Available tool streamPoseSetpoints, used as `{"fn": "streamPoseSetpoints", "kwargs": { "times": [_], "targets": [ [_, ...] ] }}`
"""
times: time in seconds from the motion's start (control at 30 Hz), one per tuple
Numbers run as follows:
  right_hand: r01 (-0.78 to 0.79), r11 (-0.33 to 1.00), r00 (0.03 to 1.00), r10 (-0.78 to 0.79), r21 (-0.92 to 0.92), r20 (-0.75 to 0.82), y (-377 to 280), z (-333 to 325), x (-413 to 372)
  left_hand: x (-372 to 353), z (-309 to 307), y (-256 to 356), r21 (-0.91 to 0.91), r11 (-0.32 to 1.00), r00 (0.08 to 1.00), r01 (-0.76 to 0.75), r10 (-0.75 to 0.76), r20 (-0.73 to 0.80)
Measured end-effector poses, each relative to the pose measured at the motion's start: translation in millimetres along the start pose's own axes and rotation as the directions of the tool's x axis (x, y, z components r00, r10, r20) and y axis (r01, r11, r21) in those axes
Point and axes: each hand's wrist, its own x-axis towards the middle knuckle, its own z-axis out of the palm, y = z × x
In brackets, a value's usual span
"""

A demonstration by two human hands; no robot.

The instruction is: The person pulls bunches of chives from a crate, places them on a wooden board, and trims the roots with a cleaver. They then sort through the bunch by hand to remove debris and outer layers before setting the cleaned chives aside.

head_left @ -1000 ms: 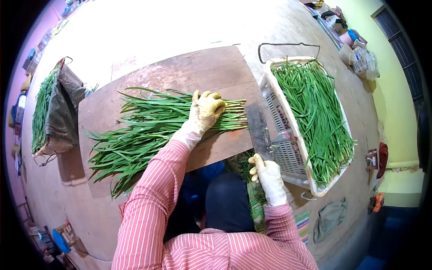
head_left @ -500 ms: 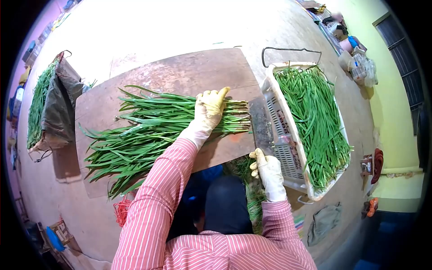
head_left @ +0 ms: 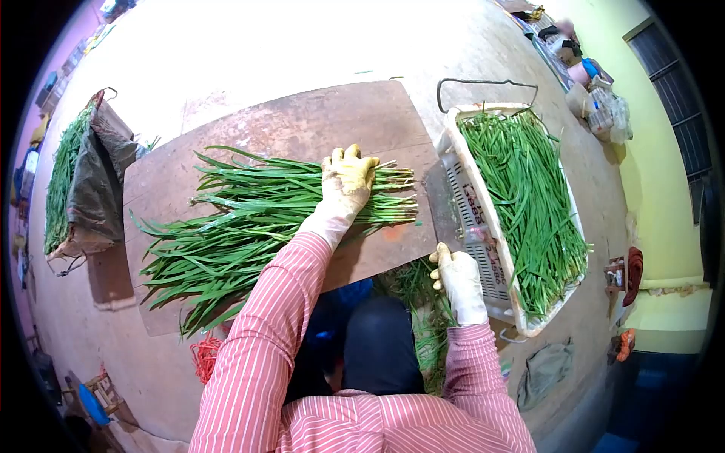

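A spread bunch of garlic chives (head_left: 234, 226) lies on a brown board (head_left: 317, 113), leaves to the left and pale stem ends to the right. My left hand (head_left: 347, 181), in a yellow-stained white glove, grips it from above near the stems, fingers bent over them. To the right of the stem ends is a broad, dark, cleaver-like blade (head_left: 447, 200). Close to its near end is my right hand (head_left: 458, 283), also gloved, fingers curled as around its handle; the handle itself is hidden.
A white plastic crate (head_left: 451, 143) filled with chives stands at the right, its wire handle (head_left: 487, 81) raised. Another chive-filled container with a dark cloth (head_left: 94, 189) sits at the left. Loose green scraps (head_left: 427, 302) lie below the board, and red string (head_left: 205, 358) lies by my left sleeve.
My right hand and the blade have shifted slightly right, away from the stem ends. My left hand stays on the chives, its thumb drawn in a little.
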Motion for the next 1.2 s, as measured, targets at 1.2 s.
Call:
{"fn": "streamPoseSetpoints", "kwargs": {
  "times": [1.2],
  "targets": [
    [-0.08, 0.879, 0.993, 0.03, 0.469, 0.114, 64, -11, -25, -38, -52, 15, 0.16, 0.942, 0.896, -0.293, 0.212, 0.391]
  ]
}}
